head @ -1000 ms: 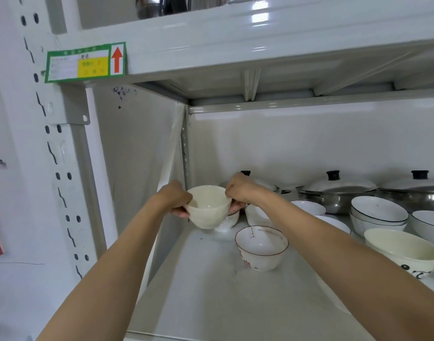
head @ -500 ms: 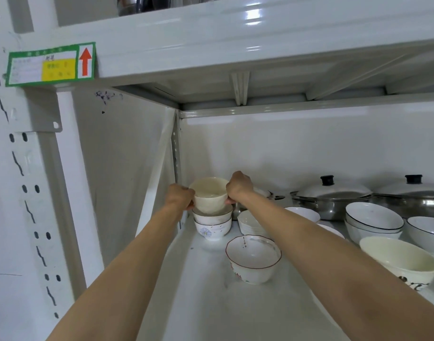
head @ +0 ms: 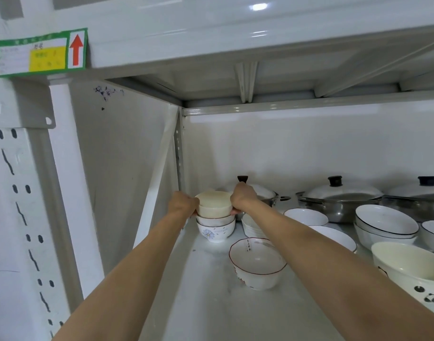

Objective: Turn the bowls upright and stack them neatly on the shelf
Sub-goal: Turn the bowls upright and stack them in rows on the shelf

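Note:
A plain cream bowl (head: 214, 205) sits upright on top of a small stack at the back left corner of the white shelf (head: 198, 291). My left hand (head: 182, 203) grips its left side and my right hand (head: 243, 195) grips its right side. Under it are a white bowl (head: 214, 220) and a bowl with a blue flower (head: 216, 233). A red-rimmed bowl (head: 257, 263) stands upright in the shelf's middle, apart from the stack.
More upright bowls crowd the right: a cream panda bowl (head: 408, 269), dark-rimmed white bowls (head: 385, 223), shallow white bowls (head: 305, 216). Lidded steel pots (head: 339, 199) line the back wall. The upper shelf (head: 235, 33) hangs low overhead; the left post (head: 61, 193) bounds the side.
Both hands carried the cream bowl back and down onto the stack in the corner; a second ago it was held in the air nearer to me.

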A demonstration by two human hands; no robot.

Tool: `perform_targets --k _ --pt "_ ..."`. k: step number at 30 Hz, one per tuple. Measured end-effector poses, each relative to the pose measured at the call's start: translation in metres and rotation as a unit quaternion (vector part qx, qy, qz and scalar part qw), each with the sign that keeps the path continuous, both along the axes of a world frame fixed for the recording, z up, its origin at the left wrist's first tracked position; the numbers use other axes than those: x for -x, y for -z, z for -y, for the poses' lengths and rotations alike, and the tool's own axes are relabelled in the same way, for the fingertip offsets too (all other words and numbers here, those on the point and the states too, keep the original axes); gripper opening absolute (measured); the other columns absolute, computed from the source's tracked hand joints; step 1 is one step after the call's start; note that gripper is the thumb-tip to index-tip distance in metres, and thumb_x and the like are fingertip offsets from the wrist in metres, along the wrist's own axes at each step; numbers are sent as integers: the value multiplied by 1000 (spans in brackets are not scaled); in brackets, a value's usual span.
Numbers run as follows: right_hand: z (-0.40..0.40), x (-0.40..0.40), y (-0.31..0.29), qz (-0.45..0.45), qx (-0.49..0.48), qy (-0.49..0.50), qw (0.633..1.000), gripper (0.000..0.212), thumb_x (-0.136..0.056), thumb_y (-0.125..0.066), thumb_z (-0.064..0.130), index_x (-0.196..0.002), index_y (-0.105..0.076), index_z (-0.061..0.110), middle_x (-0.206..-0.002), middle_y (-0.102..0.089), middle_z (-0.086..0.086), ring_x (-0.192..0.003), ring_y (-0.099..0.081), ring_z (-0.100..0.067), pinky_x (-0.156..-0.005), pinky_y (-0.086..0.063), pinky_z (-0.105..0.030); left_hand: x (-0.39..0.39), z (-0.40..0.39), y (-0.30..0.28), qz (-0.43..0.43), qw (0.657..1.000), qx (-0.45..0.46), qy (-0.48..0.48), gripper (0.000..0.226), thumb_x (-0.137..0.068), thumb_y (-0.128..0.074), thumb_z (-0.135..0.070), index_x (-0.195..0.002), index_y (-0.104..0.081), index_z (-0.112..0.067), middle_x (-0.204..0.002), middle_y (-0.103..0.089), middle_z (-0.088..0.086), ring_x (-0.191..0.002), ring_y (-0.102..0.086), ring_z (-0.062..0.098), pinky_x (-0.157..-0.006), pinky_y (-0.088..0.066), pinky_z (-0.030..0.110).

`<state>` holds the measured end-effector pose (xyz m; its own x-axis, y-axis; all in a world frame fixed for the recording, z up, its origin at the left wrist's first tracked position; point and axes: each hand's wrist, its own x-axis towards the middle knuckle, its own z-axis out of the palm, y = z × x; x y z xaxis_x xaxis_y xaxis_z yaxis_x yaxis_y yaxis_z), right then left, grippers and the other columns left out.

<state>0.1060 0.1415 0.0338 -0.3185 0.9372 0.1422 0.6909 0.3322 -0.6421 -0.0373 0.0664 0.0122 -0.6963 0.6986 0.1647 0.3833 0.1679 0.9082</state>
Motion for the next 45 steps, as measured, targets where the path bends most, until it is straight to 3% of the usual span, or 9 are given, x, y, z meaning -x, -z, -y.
perform_targets --k 5,8,13,16,18,24,32,37,45 --pt "2 -1 0 -13 -6 -1 1000 26 -91 -44 -5 -67 -44 5 -32 -51 -7 -16 -44 -12 -31 -41 -18 -2 2 0 -10 1000 -4 -1 11 -78 -54 -3 -73 -63 -1 -66 -63 16 -48 -62 20 -74 -61 39" --pt "3 -1 1 -14 -9 -5 1000 25 -91 -45 -3 -68 -44 6 -63 -63 -16 -20 -48 -14 -35 -46 -22 -5 4 1 -10 1000 5 10 15 -86 -57 -7 -78 -64 3 -77 -64 19 -52 -60 22 -69 -59 36" --pt "3 -10 0 7 -67 -5 998 30 -95 -48 24 -67 -44 12 -73 -66 -10 -56 -66 -23 -51 -45 -22 -9 9 2 -80 996 -2 -25 53 -86 -65 -30 -109 -56 17 -105 -64 31 -102 -62 44 -83 -53 44" --pt "6 -23 -6 45 -68 -17 996 14 -87 -53 20 -78 -51 10 -81 -70 -12 -74 -70 -28 -73 -59 -34 -15 19 0 -128 992 -14 -6 32 -87 -64 -27 -70 -50 -4 -56 -47 7 -58 -54 34 -60 -45 35" --pt "8 -33 -8 79 -38 -29 996 5 -81 -56 11 -82 -56 7 -69 -66 -10 -60 -66 -26 -62 -59 -32 -21 23 2 -137 990 2 35 41 -88 -63 -24 -57 -41 -12 -51 -35 4 -49 -34 24 -54 -34 29" --pt "29 -69 -9 197 31 -60 978 25 -92 -58 16 -70 -54 6 -56 -56 -8 -42 -49 -18 -43 -42 -22 -55 53 10 -83 961 161 207 28 -94 -58 -34 -85 -55 -9 -80 -58 6 -53 -56 14 -45 -45 21" --pt "71 -110 2 387 -42 -38 921 27 -88 -62 25 -67 -53 11 -62 -69 -3 -47 -55 -14 -59 -49 -25 -80 69 22 5 933 223 283 52 -92 -60 -41 -111 -61 8 -79 -69 17 -56 -70 21 -64 -62 28" --pt "65 -122 19 231 192 -59 952 23 -94 -53 13 -94 -52 -10 -70 -73 -17 -65 -73 -25 -92 -54 -44 -93 72 26 41 916 242 316 52 -89 -66 -31 -115 -55 12 -93 -71 27 -69 -73 26 -70 -62 32" --pt "64 -134 28 60 226 -49 971 31 -96 -43 -6 -125 -45 -16 -80 -61 -29 -54 -71 -30 -64 -59 -36 -105 68 29 46 937 205 280 35 -89 -59 -8 -115 -54 15 -91 -72 31 -82 -73 37 -83 -58 47"
